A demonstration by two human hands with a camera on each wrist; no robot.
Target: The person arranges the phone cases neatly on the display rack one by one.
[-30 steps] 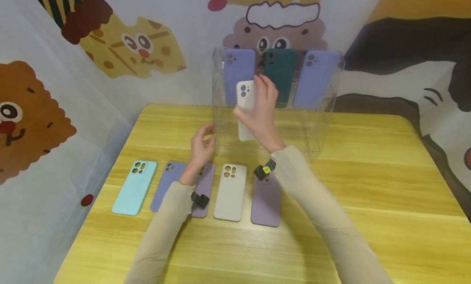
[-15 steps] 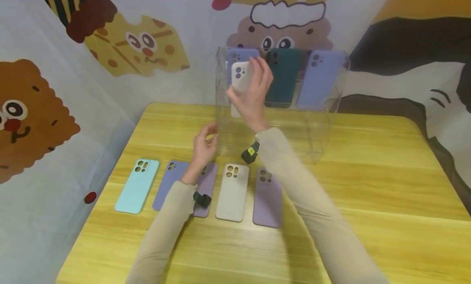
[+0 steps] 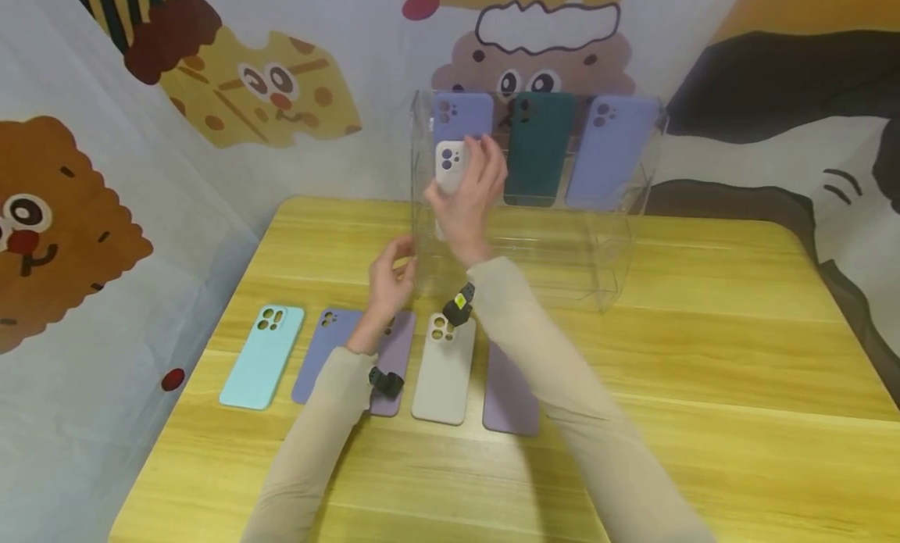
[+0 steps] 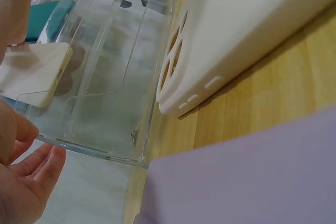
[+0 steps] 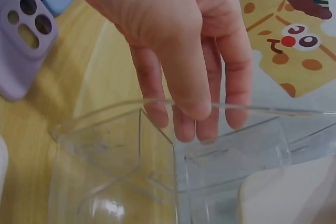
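A white phone case (image 3: 447, 172) is pinched between the thumb and fingers of my right hand (image 3: 469, 191). It stands upright at the left of a clear display stand (image 3: 619, 246), overlapping a periwinkle case (image 3: 464, 115) behind it. My left hand (image 3: 391, 284) grips the stand's left side wall; in the right wrist view, its thumb lies on one side of the clear edge (image 5: 110, 109) and the fingers on the other. The left wrist view shows the white case (image 4: 37, 74) within the stand's clear tiers. A green case (image 3: 537, 148) and another periwinkle case (image 3: 612, 152) lean in the back row.
On the wooden table (image 3: 738, 355) before the stand lies a row of cases: turquoise (image 3: 260, 363), blue (image 3: 318, 367), purple (image 3: 395, 375), white (image 3: 443, 379) and purple (image 3: 512, 394). Behind stands a cartoon-printed cloth (image 3: 380, 74). My sleeves partly cover the blue and purple cases.
My right hand has carried the white case left, first up and then down, in front of the left periwinkle case. The left hand keeps its hold on the stand.
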